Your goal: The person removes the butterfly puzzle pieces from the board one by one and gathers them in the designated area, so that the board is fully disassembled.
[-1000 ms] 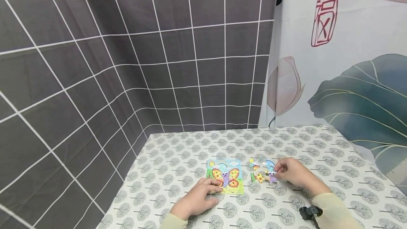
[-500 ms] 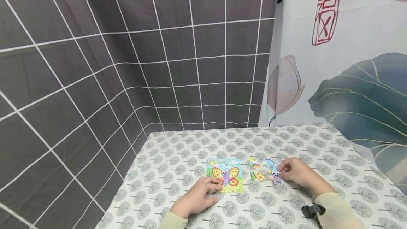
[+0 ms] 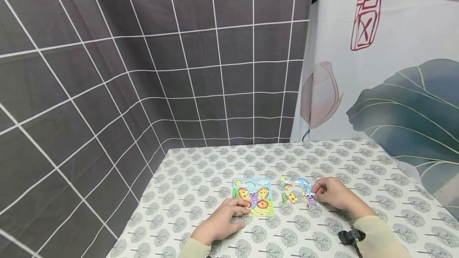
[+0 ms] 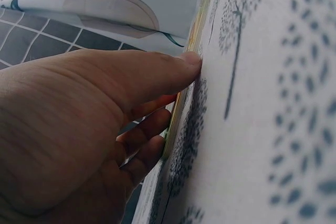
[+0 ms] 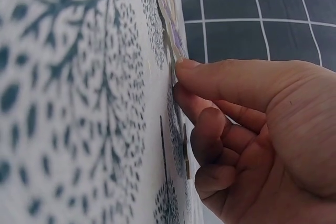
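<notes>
A butterfly puzzle board (image 3: 263, 196) lies flat on the table. My left hand (image 3: 224, 218) rests at its lower left corner, fingers lying on the picture. In the left wrist view the thumb is by the near edge of the board (image 4: 176, 119). Right of the board, my right hand (image 3: 331, 194) pinches a purple puzzle piece (image 3: 310, 197) with a printed face, between thumb and index finger. The right wrist view shows this thin piece (image 5: 169, 22) tilted up slightly from the cloth. Its far side is hidden there.
Between the board and my right hand lie a sun piece (image 3: 285, 182), a yellow-and-green wing piece (image 3: 289, 198) and a rainbow piece (image 3: 305, 182). A tree-patterned cloth (image 3: 215, 162) covers the table. A dark gridded curtain (image 3: 215, 71) hangs behind and at the left.
My right hand has shifted slightly right with the purple piece, widening the gap to the wing piece. My left hand stays on the board.
</notes>
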`<state>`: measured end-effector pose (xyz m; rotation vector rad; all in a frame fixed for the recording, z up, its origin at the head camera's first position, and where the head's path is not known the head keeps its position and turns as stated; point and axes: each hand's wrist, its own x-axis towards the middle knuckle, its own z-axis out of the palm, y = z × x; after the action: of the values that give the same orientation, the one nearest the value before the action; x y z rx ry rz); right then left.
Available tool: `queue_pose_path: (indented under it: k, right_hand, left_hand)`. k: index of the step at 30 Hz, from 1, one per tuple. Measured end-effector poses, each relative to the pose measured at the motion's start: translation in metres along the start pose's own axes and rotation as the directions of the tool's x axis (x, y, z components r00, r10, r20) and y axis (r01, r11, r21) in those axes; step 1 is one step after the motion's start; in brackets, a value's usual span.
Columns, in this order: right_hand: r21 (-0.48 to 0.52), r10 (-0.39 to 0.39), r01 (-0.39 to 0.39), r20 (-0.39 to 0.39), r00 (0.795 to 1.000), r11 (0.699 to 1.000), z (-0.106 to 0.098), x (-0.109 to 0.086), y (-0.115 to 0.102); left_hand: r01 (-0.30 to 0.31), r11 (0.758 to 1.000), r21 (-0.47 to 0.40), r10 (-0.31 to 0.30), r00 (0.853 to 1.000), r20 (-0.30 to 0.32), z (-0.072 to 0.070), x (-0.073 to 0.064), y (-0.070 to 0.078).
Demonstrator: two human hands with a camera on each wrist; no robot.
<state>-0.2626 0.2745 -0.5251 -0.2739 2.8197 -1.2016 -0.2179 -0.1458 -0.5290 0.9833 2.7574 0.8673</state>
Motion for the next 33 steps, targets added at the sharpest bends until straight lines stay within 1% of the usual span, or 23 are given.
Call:
queue_pose_path:
  k: [12, 17, 24, 29, 33]
  right_hand:
    - [0.003, 0.031, -0.031, -0.017, 0.999, 1.0, 0.0023, 0.0013, 0.001]
    - [0.002, 0.024, -0.024, -0.021, 0.999, 1.0, 0.0014, 0.0013, -0.0001]
    - [-0.001, 0.022, -0.022, -0.027, 0.999, 1.0, 0.0008, 0.0024, -0.0005]
    - [-0.02, 0.018, -0.019, -0.032, 0.999, 1.0, 0.001, 0.0027, -0.0016]
    - [-0.041, 0.003, -0.004, -0.03, 1.0, 0.999, 0.0023, 0.0039, -0.0031]
  left_hand:
    - [0.012, 1.0, -0.008, -0.012, 1.0, 0.008, 0.0003, -0.0003, 0.0002]
    - [0.007, 1.0, -0.004, -0.007, 1.0, 0.006, 0.0006, 0.0006, -0.0015]
    - [0.013, 1.0, -0.025, -0.013, 1.0, 0.001, 0.001, 0.0015, -0.0025]
    - [0.009, 1.0, -0.02, -0.009, 1.0, -0.006, 0.0021, 0.0017, -0.0027]
    - [0.012, 0.999, -0.037, -0.013, 1.0, -0.017, 0.0028, 0.0026, -0.0025]
